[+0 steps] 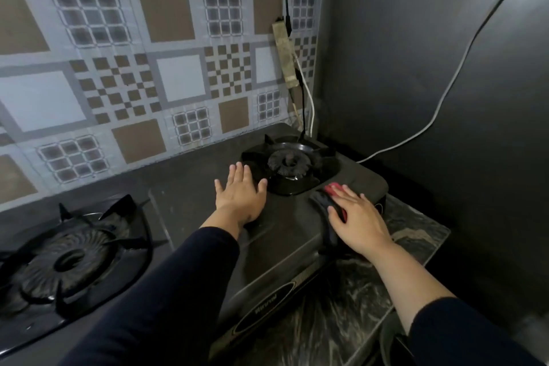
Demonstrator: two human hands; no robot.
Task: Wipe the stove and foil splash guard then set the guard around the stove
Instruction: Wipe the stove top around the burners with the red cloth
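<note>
A black two-burner gas stove [285, 235] sits on a dark marbled counter. Its right burner [289, 162] is at the back right, its left burner [66, 258] at the near left. My left hand [240, 196] lies flat with fingers spread on the stove top, just left of the right burner. My right hand [358, 218] presses a dark and red cloth [331, 196] onto the stove's right front part. A patterned foil splash guard [133, 68] stands upright behind the stove along the wall.
A dark panel [430, 83] forms the right wall. A dirty power strip [285, 56] hangs in the corner, with black and white cables running down behind the right burner. A white cable [463, 62] crosses the dark panel. The marbled counter [416, 229] shows at the right front.
</note>
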